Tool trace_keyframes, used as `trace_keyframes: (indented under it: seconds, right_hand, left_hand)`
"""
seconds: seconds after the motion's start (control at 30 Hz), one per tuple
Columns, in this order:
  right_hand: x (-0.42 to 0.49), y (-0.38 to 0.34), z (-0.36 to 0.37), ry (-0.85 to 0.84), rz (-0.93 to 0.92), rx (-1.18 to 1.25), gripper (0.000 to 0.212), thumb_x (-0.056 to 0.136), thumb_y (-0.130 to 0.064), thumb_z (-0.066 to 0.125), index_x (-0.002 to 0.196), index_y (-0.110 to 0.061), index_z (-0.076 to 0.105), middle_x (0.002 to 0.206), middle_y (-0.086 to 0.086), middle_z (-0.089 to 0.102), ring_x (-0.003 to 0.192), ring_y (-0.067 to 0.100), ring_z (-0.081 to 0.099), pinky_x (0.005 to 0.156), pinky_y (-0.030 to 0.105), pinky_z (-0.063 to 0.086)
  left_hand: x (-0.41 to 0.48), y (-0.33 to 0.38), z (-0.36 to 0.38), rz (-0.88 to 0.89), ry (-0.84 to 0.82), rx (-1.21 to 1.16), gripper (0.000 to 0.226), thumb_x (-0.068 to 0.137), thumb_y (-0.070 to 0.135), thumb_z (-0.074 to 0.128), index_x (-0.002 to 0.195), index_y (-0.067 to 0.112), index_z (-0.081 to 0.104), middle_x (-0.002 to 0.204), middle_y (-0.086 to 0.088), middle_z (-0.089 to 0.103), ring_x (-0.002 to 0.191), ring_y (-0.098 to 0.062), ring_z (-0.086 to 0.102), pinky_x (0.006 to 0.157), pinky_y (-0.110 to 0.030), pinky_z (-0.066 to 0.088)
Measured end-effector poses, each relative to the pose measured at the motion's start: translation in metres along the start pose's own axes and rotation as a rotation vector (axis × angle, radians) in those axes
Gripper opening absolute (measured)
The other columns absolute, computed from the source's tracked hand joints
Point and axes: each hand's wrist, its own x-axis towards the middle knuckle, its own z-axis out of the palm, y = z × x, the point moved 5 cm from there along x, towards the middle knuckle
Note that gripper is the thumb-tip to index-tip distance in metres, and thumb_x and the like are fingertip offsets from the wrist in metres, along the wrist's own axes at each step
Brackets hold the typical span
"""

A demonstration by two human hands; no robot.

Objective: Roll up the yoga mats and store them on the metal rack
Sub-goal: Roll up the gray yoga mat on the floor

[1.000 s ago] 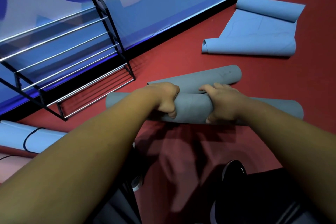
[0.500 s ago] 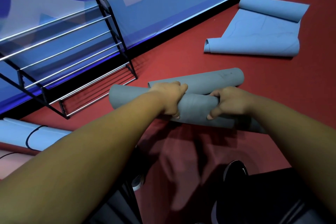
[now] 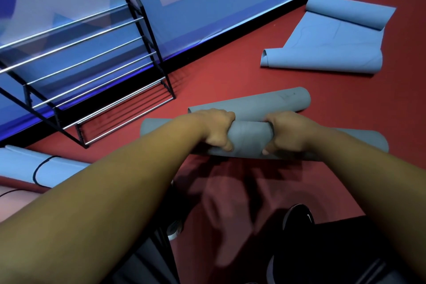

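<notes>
Grey yoga mat roll, grasped round its middle by the left grip and right grip, is near the metal rack on the red floor

Grey mat — red floor.

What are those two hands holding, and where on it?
Both the left hand and right hand grip the rolled grey mat around its middle.
</notes>
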Motion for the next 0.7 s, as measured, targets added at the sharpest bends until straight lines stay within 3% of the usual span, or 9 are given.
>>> trace_keyframes:
  seconds: [0.07, 0.13, 0.2, 0.27, 0.4, 0.5, 0.57, 0.7]
  right_hand:
    - [0.0, 0.004, -0.001, -0.018, 0.018, 0.066, 0.054, 0.063, -0.046, 0.1, 0.104, -0.025, 0.071, 0.097, -0.006, 0.072, 0.085, 0.016, 0.065, 0.065, 0.028, 0.043]
    - [-0.001, 0.006, -0.002, -0.06, 0.042, 0.145, 0.046, 0.066, -0.043, 0.1, 0.098, -0.026, 0.073, 0.091, -0.01, 0.074, 0.082, 0.01, 0.067, 0.063, 0.027, 0.044]
    - [-0.003, 0.006, -0.002, -0.103, 0.057, 0.185, 0.041, 0.067, -0.043, 0.1, 0.093, -0.027, 0.073, 0.088, -0.012, 0.075, 0.082, 0.01, 0.069, 0.064, 0.027, 0.046]
    - [-0.005, 0.005, -0.002, -0.136, 0.067, 0.2, 0.042, 0.067, -0.044, 0.1, 0.094, -0.027, 0.072, 0.089, -0.012, 0.075, 0.085, 0.011, 0.07, 0.065, 0.028, 0.047]
    - [-0.011, -0.002, -0.001, -0.183, 0.053, 0.12, 0.064, 0.07, -0.055, 0.095, 0.12, -0.028, 0.065, 0.115, -0.006, 0.071, 0.102, 0.015, 0.067, 0.087, 0.035, 0.054]
    - [-0.012, -0.009, 0.004, -0.131, 0.009, -0.115, 0.115, 0.062, -0.072, 0.09, 0.156, -0.026, 0.041, 0.142, 0.002, 0.052, 0.129, 0.026, 0.052, 0.109, 0.041, 0.045]
    - [-0.014, -0.013, 0.005, -0.048, -0.011, -0.262, 0.136, 0.054, -0.08, 0.088, 0.164, -0.029, 0.025, 0.144, 0.003, 0.041, 0.132, 0.03, 0.044, 0.111, 0.044, 0.039]
    - [-0.013, -0.02, -0.001, 0.058, -0.013, -0.313, 0.118, 0.057, -0.07, 0.088, 0.155, -0.028, 0.036, 0.14, 0.0, 0.048, 0.126, 0.029, 0.048, 0.105, 0.044, 0.043]
  left_hand:
    - [-0.002, 0.004, 0.001, 0.001, 0.009, 0.071, 0.092, 0.062, 0.066, 0.091, 0.13, 0.022, 0.048, 0.125, 0.0, 0.051, 0.106, -0.025, 0.057, 0.092, -0.047, 0.055]
    - [-0.003, 0.011, 0.0, 0.002, 0.022, 0.162, 0.106, 0.055, 0.064, 0.097, 0.133, 0.018, 0.042, 0.129, -0.004, 0.046, 0.114, -0.027, 0.053, 0.094, -0.048, 0.053]
    - [-0.002, 0.016, -0.002, 0.009, 0.064, 0.184, 0.104, 0.057, 0.057, 0.1, 0.132, 0.016, 0.041, 0.132, -0.006, 0.046, 0.12, -0.03, 0.054, 0.086, -0.044, 0.049]
    - [-0.001, 0.017, -0.006, 0.02, 0.1, 0.136, 0.088, 0.062, 0.052, 0.098, 0.124, 0.019, 0.045, 0.126, -0.002, 0.05, 0.113, -0.027, 0.058, 0.077, -0.039, 0.044]
    - [0.0, 0.012, -0.01, 0.032, 0.093, 0.088, 0.07, 0.061, 0.054, 0.093, 0.109, 0.025, 0.052, 0.112, 0.005, 0.058, 0.096, -0.023, 0.062, 0.072, -0.039, 0.05]
    - [-0.001, 0.009, -0.011, 0.008, 0.049, 0.017, 0.064, 0.062, 0.056, 0.093, 0.107, 0.026, 0.059, 0.102, 0.006, 0.063, 0.091, -0.024, 0.062, 0.069, -0.036, 0.049]
    - [0.0, 0.006, -0.011, 0.0, 0.023, -0.059, 0.06, 0.062, 0.056, 0.094, 0.104, 0.025, 0.063, 0.094, 0.006, 0.064, 0.089, -0.024, 0.063, 0.07, -0.035, 0.052]
    - [0.0, 0.001, -0.01, 0.015, -0.022, -0.149, 0.058, 0.065, 0.056, 0.093, 0.108, 0.026, 0.066, 0.098, 0.006, 0.069, 0.091, -0.022, 0.066, 0.082, -0.038, 0.059]
